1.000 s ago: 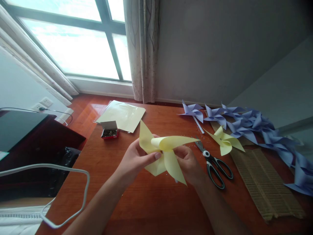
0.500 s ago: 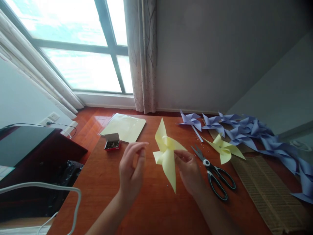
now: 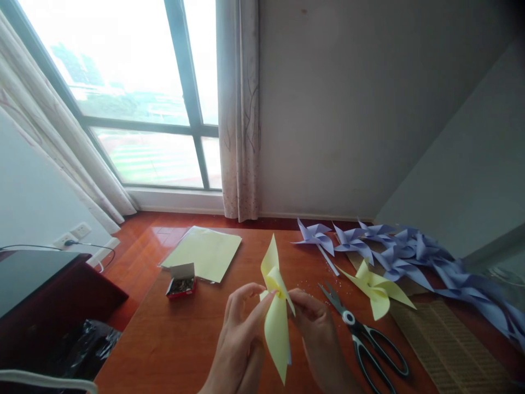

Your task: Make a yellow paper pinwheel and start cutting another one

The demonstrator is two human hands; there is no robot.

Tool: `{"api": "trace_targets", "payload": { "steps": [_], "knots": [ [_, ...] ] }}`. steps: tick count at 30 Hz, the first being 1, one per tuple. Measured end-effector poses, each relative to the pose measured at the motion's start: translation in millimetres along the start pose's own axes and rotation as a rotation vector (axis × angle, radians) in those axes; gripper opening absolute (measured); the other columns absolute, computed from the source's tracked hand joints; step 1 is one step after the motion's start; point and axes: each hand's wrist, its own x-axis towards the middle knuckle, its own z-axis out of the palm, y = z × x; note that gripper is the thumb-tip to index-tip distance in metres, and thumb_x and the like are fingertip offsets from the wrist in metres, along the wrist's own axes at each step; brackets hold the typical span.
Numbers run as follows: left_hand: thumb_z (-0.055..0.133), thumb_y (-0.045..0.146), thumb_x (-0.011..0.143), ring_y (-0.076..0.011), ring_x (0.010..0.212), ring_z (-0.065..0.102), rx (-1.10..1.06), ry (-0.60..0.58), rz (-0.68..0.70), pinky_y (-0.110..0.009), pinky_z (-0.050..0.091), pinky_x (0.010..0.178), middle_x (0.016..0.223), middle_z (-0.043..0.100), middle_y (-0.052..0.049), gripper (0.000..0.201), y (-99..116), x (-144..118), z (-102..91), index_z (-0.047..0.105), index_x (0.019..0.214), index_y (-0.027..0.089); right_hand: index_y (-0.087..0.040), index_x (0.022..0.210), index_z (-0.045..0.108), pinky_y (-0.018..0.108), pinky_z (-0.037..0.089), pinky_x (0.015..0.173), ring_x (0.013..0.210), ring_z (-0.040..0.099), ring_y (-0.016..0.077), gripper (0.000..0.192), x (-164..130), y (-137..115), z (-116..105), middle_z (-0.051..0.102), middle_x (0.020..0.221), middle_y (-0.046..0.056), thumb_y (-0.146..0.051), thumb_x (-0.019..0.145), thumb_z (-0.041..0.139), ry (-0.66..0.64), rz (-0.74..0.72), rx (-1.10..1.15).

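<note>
Holding a yellow paper pinwheel point(image 3: 275, 312) upright over the wooden surface point(image 3: 184, 339), both hands meet at its centre. Far left, a dark cabinet point(image 3: 36, 284) with a black bag point(image 3: 77, 345) below it. On the surface, a small red box point(image 3: 180, 285) of pins, lid flap up, just beside a sheet of yellow paper point(image 3: 205, 253). Left hand point(image 3: 241, 339): fingers point(image 3: 262, 301) closed, thumb and forefinger pinching the pinwheel hub from the left. The pinwheel is seen nearly edge-on, 1 blade pointing up, 1 hanging down between the wrists. Right hand point(image 3: 318, 334): fingers closed, pinching the same hub from the right. Just right of it, black-handled scissors point(image 3: 363, 334) lie flat, blades slightly apart, tiny white bits scattered near the tips. Next, a 2nd yellow pinwheel point(image 3: 377, 287) lies at the edge of a ribbed cardboard sheet point(image 3: 447, 339). Behind, a row of purple pinwheels point(image 3: 402, 249) runs along the wall to the right edge.
</note>
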Motion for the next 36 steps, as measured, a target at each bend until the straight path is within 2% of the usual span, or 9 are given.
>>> {"api": "trace_targets", "payload": {
  "steps": [6,13,16,19,22,24,28,32,36],
  "knots": [
    [0.04,0.016,0.095,-0.0319,0.136,0.048,0.055,0.092,-0.029,-0.046,0.047,0.11,0.148,0.044,-0.012,0.059,-7.3,-4.8,10.3,0.051,0.149,0.034,-0.022,0.086,0.084,0.026,0.049,0.066,0.073,0.057,0.0169,0.023,3.3,8.3,-2.9,0.067,0.076,0.003,-0.044,0.079,0.083,0.02,-0.043,-0.011],
    [0.038,0.033,0.1,-0.0401,0.151,0.031,0.086,0.103,-0.006,-0.056,0.037,0.118,0.164,0.029,-0.012,0.055,-12.2,-6.3,16.2,0.045,0.154,0.031,-0.021,0.079,0.084,0.028,0.049,0.064,0.069,0.056,0.0176,0.024,6.2,7.3,-4.3,0.066,0.072,0.004,-0.045,0.076,0.084,0.034,-0.081,-0.067],
    [0.041,0.049,0.101,-0.0409,0.152,0.029,0.09,0.104,0.019,-0.057,0.035,0.118,0.166,0.03,-0.012,0.056,-15.7,-7.5,16.2,0.044,0.154,0.032,-0.021,0.079,0.083,0.029,0.05,0.067,0.072,0.057,0.0189,0.024,5.6,4.2,-4.9,0.067,0.074,0.005,-0.045,0.078,0.082,0.023,-0.068,-0.094],
    [0.035,0.074,0.093,-0.0423,0.153,0.027,0.087,0.09,0.046,-0.058,0.034,0.119,0.166,0.03,-0.012,0.074,-21.1,-9.0,16.8,0.044,0.154,0.032,-0.022,0.083,0.083,0.03,0.051,0.073,0.077,0.06,0.0202,0.023,4.5,4.3,-5.4,0.069,0.08,0.005,-0.044,0.08,0.08,0.026,-0.044,-0.086],
    [0.035,0.085,0.084,-0.0404,0.151,0.032,0.111,0.076,0.023,-0.054,0.039,0.116,0.166,0.032,-0.009,0.086,-25.9,-10.1,18.3,0.04,0.156,0.038,-0.022,0.084,0.084,0.029,0.05,0.072,0.077,0.06,0.0197,0.023,5.0,8.1,-6.2,0.069,0.079,0.005,-0.045,0.08,0.081,0.027,-0.04,-0.054],
    [0.036,0.087,0.082,-0.04,0.152,0.031,0.096,0.053,0.024,-0.055,0.039,0.116,0.168,0.029,-0.007,0.086,-26.5,-10.5,18.4,0.038,0.156,0.041,-0.022,0.087,0.084,0.028,0.05,0.07,0.075,0.059,0.0191,0.025,6.0,11.3,-6.8,0.069,0.078,0.005,-0.046,0.08,0.081,0.016,-0.035,-0.042],
    [0.021,0.088,0.083,-0.0419,0.155,0.022,0.053,0.024,0.034,-0.062,0.029,0.12,0.17,0.021,-0.008,0.091,-21.7,-10.1,13.9,0.039,0.156,0.037,-0.022,0.087,0.084,0.027,0.049,0.066,0.074,0.059,0.0191,0.027,6.3,14.6,-6.5,0.072,0.079,0.006,-0.048,0.078,0.081,0.02,0.016,-0.016],
    [0.025,0.088,0.083,-0.0416,0.155,0.02,0.139,0.026,0.062,-0.06,0.028,0.12,0.17,0.02,-0.008,0.091,-19.3,-8.3,6.7,0.042,0.155,0.034,-0.022,0.081,0.083,0.027,0.047,0.062,0.066,0.056,0.018,0.023,4.9,12.4,-3.2,0.07,0.07,0.002,-0.042,0.07,0.087,0.051,0.081,0.059],
    [0.023,0.082,0.09,-0.0418,0.155,0.019,0.219,0.007,0.13,-0.06,0.028,0.121,0.17,0.017,-0.011,0.085,-19.9,-6.0,0.5,0.043,0.155,0.03,-0.022,0.08,0.082,0.028,0.049,0.065,0.069,0.058,0.0195,0.024,3.3,9.7,0.4,0.07,0.07,0.002,-0.036,0.063,0.091,0.049,0.13,0.126]
  ]
}}
